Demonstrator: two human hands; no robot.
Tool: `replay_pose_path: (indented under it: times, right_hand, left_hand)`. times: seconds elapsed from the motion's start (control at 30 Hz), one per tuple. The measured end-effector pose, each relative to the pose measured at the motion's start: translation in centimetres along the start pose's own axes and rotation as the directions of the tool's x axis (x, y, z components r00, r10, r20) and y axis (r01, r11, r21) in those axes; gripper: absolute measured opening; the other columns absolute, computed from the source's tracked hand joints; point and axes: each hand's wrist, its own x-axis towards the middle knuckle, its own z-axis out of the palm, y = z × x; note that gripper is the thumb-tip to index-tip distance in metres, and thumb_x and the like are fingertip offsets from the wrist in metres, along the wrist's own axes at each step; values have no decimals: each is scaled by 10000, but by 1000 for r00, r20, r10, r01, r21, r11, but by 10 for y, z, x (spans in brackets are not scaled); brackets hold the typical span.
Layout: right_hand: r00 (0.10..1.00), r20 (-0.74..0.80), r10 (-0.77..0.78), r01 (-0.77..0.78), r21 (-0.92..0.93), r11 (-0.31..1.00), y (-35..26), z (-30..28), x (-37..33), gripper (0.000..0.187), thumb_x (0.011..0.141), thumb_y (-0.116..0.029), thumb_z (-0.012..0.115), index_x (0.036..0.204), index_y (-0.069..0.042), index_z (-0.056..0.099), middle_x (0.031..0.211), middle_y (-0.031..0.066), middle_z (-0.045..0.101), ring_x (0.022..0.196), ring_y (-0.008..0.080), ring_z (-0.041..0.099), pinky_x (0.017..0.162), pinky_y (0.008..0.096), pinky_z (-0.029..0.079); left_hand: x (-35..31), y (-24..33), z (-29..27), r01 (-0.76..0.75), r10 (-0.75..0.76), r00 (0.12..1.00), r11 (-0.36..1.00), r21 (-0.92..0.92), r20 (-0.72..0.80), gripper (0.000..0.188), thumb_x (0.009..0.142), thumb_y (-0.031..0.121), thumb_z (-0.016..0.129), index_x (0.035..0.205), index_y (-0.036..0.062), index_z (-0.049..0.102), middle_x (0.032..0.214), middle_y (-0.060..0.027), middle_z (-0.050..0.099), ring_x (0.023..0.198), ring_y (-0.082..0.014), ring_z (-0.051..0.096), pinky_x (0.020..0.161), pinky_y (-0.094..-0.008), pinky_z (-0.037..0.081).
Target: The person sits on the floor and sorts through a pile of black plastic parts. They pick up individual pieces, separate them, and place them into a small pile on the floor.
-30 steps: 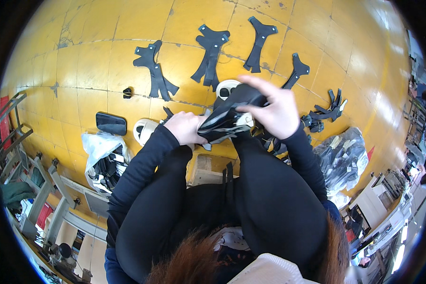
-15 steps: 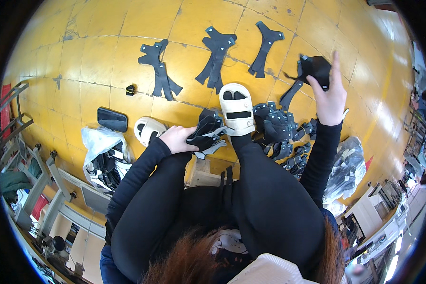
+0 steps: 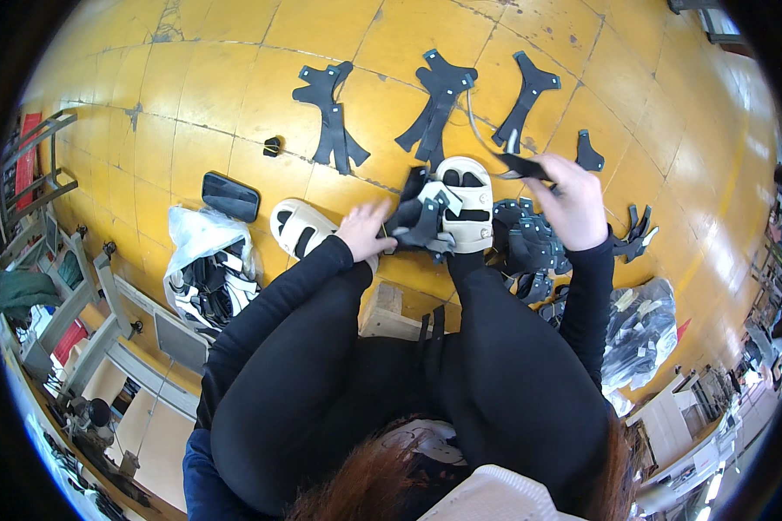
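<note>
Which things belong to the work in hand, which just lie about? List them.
Likely in the work: black strip in the right hand; dark bundle by the left hand; laid-out flat pieces; dark heap.

Apparently just lying about: dark rounded case; small black object.

Your right hand (image 3: 572,198) has swung back nearer the right sandal (image 3: 475,236), a black strip (image 3: 525,167) now pinched beside its toe!

Legible text: none | small pale tags (image 3: 469,80): on the forked black pieces (image 3: 330,126) lying on the yellow floor (image 3: 217,74), too small to read | other lettering, numbers, signs: none legible
</note>
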Motion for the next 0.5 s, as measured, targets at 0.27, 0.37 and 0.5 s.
replay_pose_path:
  times: [0.27,0.37,0.5]
  right_hand:
    - [941,244,-234,133,368,920,-31,45,5,263,756,-60,684,1010,-29,624,841,171,627,767,346,623,672,356,490]
    - [940,309,-143,-1,421,907,-36,52,13,344,743,-63,691,1075,-20,612,929,171,649,859,320,646,752,334,499]
    - [966,204,158,-243,518,820,-39,62,18,492,707,-47,726,1175,-48,574,1061,104,663,955,183,641,861,296,479]
  left_hand:
    - [-14,69,-92,-612,566,771,786,-92,-293,828,710,299,804,1378,42,386,1405,-254,380,1381,-354,276,1146,-433,169]
    - [-13,71,-79,-384,391,909,654,-652,-142,527,818,257,733,1237,47,491,1114,-129,595,1047,-218,567,942,-389,426]
    - [-14,63,-69,-209,378,919,231,-950,-111,329,944,224,581,1198,29,504,975,-62,623,827,-113,591,757,-266,482]
